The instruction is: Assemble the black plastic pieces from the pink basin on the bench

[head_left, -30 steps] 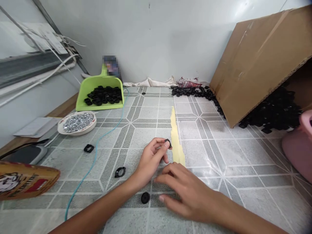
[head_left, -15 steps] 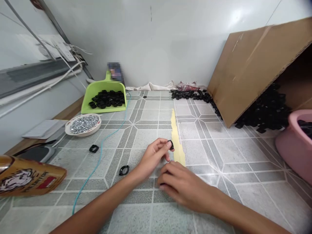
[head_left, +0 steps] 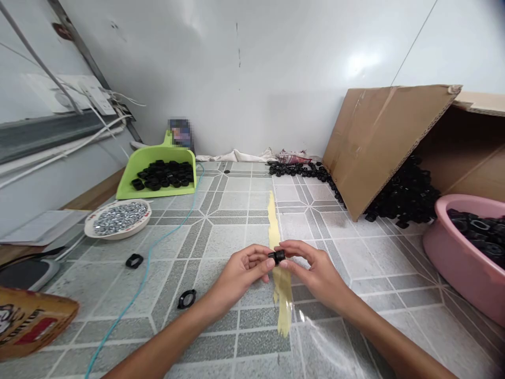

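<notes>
A small black plastic part (head_left: 278,256) is held between the fingertips of both hands, just above the tiled table. My left hand (head_left: 240,273) pinches its left side with thumb and fingers. My right hand (head_left: 315,268) pinches its right side. Both hands hover over a strip of yellow tape (head_left: 281,284) stuck along the table. A black ring part (head_left: 186,299) lies on the table to the left of my left wrist, and another black part (head_left: 134,260) lies further left.
A green dustpan (head_left: 134,187) holding black parts stands at the back left, a white dish of metal nuts (head_left: 118,218) before it. A tipped cardboard box (head_left: 379,142) spills black parts at the right; a pink basin (head_left: 445,252) sits beside it. A blue cable (head_left: 158,237) crosses the table.
My right hand lifted off the table, where it covered a black disc, and came up to meet my left hand at the small black part. The view tilted up and right.
</notes>
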{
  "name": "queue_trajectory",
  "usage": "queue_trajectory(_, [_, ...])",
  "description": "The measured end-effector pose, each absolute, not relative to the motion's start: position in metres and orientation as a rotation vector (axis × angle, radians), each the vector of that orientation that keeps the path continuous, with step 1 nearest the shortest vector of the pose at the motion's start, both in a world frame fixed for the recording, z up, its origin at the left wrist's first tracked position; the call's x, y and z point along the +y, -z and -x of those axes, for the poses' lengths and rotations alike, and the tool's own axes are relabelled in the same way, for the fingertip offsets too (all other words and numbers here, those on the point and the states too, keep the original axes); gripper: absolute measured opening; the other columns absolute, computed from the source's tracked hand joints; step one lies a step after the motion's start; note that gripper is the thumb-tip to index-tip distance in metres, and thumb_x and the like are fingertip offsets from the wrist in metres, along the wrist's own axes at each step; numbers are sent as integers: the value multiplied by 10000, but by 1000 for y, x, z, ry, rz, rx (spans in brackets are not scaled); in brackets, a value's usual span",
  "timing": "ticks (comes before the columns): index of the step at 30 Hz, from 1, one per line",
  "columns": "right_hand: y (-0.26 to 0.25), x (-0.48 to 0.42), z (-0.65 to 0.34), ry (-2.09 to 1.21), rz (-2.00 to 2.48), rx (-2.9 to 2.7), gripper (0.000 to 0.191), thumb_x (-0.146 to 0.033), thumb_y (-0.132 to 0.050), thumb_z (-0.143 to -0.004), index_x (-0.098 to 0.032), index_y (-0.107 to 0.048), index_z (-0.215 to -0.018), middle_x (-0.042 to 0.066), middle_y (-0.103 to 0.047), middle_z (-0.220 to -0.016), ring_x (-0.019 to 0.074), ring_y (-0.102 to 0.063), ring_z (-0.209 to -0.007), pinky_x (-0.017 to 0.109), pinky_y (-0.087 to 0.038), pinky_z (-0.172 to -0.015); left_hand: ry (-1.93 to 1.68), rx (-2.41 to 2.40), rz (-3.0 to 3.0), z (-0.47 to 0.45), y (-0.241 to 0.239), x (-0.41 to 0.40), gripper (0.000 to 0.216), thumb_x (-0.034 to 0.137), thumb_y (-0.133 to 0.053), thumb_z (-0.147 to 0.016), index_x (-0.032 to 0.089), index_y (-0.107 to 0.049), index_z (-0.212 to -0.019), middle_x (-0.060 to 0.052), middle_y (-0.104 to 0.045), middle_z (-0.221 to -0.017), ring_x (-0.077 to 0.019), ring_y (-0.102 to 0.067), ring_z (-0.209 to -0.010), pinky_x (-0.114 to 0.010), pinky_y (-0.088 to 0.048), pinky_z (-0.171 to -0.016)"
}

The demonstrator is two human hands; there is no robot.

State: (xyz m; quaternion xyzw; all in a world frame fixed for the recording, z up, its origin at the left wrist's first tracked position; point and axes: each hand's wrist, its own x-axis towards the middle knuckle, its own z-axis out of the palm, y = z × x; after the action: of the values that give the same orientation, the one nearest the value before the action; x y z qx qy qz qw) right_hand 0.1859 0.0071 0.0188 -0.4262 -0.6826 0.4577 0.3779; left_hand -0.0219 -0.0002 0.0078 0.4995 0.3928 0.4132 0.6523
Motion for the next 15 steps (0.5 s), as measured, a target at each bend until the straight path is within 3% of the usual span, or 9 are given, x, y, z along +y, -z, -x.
queue_trajectory(9, [-20, 3, -180, -1061, 994, -1831, 116, -275, -732, -900, -240, -726, -1011, 14, -688, -939, 168, -642, -887, 303, -504, -815, -881, 917, -1161, 23, -10, -2, 340, 477, -697, -887, 168, -633, -1014, 12, -645, -740, -72, -481, -534, -214, -339, -538])
queue_trajectory(15, [-16, -1, -179, -1079, 1074, -1804, 108, -320, -699, -925, -225, -715, -972, -4, -716, -900, 149, -645, -837, 269, -485, -781, -914, 855, -1190, 23, -7, -3, 274, 431, -708, -891, 167, -650, -940, -26, -670, -818, -110, -536, -666, -222, -421, -594])
